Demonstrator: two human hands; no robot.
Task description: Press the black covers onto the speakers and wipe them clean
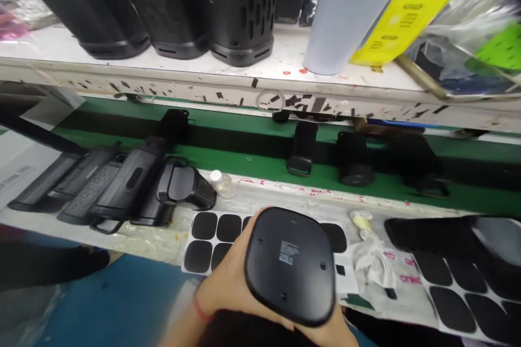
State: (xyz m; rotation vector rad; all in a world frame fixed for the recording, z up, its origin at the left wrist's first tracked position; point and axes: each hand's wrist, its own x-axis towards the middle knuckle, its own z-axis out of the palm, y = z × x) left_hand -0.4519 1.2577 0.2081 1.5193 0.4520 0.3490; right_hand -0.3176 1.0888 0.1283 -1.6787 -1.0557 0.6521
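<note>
A black device (291, 265) is held up close to me, its rounded-square base facing my eyes. Screws and a small printed label show on that base. My left hand (234, 282) wraps round its left side, a red band on the wrist. Below and to the right, my right hand (336, 328) grips the same device, with most of its fingers hidden. Behind it on the bench lies a white sheet of black rounded-square stickers (204, 226), partly covered by the device. A crumpled white cloth (372, 263) lies just to the right.
Several black devices (126, 184) lie in a row at the left, near a clear bottle with a white cap (223, 184). More sit on the green conveyor belt (248, 157). Above runs a shelf (285, 78) bearing tall black housings. A second sticker sheet (451, 309) lies right.
</note>
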